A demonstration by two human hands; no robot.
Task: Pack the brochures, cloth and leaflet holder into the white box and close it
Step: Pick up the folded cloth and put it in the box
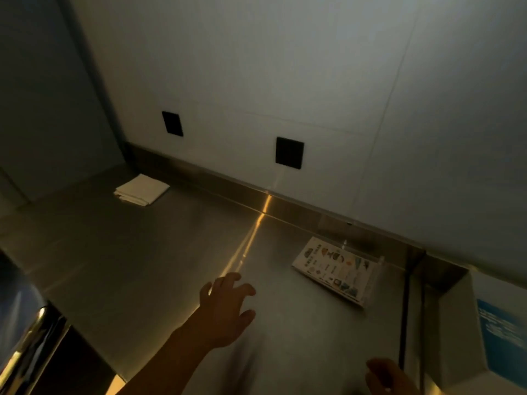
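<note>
A stack of printed brochures [332,269] lies flat on the steel counter near the back wall, inside a clear leaflet holder [373,276] whose edges show on its right side. A folded white cloth [141,189] rests in the far left corner of the counter. A white box with a blue label [484,323] stands at the right edge. My left hand [225,312] hovers over the counter, fingers spread, empty, left of the brochures. Only part of my right hand [385,377] shows at the bottom edge, and it holds nothing that I can see.
The steel counter [142,266] runs to a low steel upstand along the white wall. Two black socket plates [289,152] sit on the wall. A shiny metal object [31,337] lies at the lower left. A dark gap [405,309] separates counter and box.
</note>
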